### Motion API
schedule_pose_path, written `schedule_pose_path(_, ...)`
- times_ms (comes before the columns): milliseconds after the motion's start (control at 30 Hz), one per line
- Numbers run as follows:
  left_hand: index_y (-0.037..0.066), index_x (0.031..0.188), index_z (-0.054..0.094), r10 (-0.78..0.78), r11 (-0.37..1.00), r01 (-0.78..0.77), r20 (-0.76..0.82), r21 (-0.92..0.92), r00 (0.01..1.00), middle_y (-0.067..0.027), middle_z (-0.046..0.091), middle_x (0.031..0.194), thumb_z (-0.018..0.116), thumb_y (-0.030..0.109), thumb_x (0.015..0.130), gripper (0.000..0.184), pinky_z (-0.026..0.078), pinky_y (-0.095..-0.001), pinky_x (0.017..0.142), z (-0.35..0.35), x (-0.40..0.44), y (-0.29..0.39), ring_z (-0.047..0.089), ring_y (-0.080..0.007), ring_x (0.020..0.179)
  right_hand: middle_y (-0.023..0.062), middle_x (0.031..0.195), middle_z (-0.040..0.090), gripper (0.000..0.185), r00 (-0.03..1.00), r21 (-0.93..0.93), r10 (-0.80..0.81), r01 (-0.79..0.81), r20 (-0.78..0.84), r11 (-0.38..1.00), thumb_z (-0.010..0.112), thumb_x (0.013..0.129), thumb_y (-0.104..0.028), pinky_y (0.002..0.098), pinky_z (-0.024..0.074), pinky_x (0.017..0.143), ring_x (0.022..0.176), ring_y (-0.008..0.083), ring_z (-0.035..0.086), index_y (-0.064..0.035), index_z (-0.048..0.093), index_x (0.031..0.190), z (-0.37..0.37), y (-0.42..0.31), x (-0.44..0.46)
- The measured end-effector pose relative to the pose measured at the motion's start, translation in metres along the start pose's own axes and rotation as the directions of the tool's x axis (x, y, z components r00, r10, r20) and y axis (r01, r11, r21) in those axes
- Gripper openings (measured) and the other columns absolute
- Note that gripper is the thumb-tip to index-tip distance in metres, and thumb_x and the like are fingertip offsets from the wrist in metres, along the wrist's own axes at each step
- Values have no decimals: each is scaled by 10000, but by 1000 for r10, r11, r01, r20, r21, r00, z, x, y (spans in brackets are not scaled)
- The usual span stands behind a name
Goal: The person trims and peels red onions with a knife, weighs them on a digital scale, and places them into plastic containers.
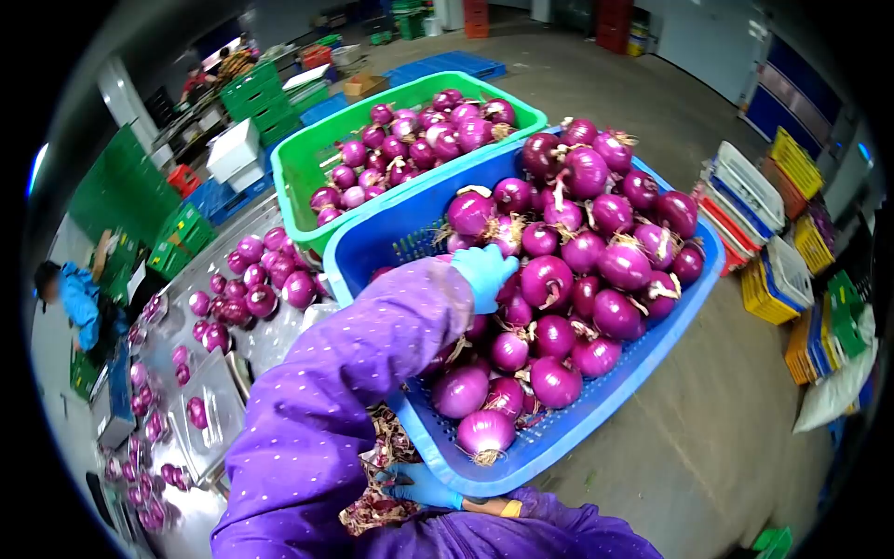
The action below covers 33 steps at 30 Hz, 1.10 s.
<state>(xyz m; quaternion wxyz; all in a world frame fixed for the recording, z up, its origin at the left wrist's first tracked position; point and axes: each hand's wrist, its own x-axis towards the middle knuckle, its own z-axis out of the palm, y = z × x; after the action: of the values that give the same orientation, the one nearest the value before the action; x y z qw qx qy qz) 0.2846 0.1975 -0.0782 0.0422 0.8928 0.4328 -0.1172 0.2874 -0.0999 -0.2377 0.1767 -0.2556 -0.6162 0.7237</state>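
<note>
In the head view, my left hand (486, 277), in a light blue glove, reaches into a blue basket (438, 454) heaped with red onions (547, 281). Its fingers curl down among the onions, and whatever they grip is hidden. My right hand (426, 486), also gloved in blue, is low beside the near corner of this basket. Its fingers are stretched out and apart over dry onion skins (377, 508), with nothing visible in them. Several onions still carry papery skin and roots.
A green basket (296, 177) of onions stands beyond the blue one. Smooth onions (262, 299) and a clear tray (207, 424) lie on a metal table at left. Stacked crates (778, 279) stand on the right. A person (76, 300) in blue is at far left.
</note>
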Motion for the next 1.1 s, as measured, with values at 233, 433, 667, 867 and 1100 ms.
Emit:
schedule_pose_path(233, 203, 1334, 444, -41, 969, 38, -6, -246, 999, -216, 487, 1126, 808, 271, 604, 818, 515, -467, 815, -6, 1, -8, 586, -393, 964, 29, 946, 664, 430, 988, -93, -42, 56, 147, 994, 586, 919, -233, 241, 448, 568, 631, 84, 531, -57, 503, 1303, -24, 1, -2)
schedule_pose_path(433, 122, 1306, 440, -199, 371, -408, -500, -834, 843, -149, 456, 1282, 816, 281, 643, 779, 414, -407, 1024, -56, -137, -21, 505, -312, 1190, 15, 878, 667, 397, 949, 70, 284, -295, 137, 953, 628, 903, -243, 202, 381, 453, 524, 41, 476, -53, 563, 1246, -26, -62, -2)
schedule_pose_path(667, 74, 1386, 336, -742, -270, -626, -256, -731, 619, -140, 450, 1327, 772, 295, 669, 868, 413, -411, 1032, 42, -328, -19, 482, -269, 1225, 34, 883, 652, 304, 950, 181, 311, -309, 20, 934, 614, 912, -195, 202, 464, 482, 677, 101, 638, -11, 602, 1154, 5, -50, 25)
schedule_pose_path(867, 104, 1456, 267, -735, -526, -586, -18, -616, 678, -124, 410, 1360, 743, 160, 685, 908, 438, -412, 1030, 111, -425, -16, 472, -279, 1231, 17, 842, 634, 227, 948, 195, 130, -75, -290, 978, 606, 915, -138, 197, 463, 496, 632, 68, 597, -41, 613, 1119, 58, -75, 54)
schedule_pose_path(1100, 86, 1430, 323, -822, -323, -492, -17, -808, 569, -97, 470, 1294, 825, 143, 650, 929, 462, -347, 988, 142, -474, -2, 523, -225, 1156, 75, 943, 685, 297, 889, -511, -358, 175, -284, 842, 680, 833, -96, 272, 523, 664, 750, 141, 671, -80, 624, 1124, 105, -109, 78)
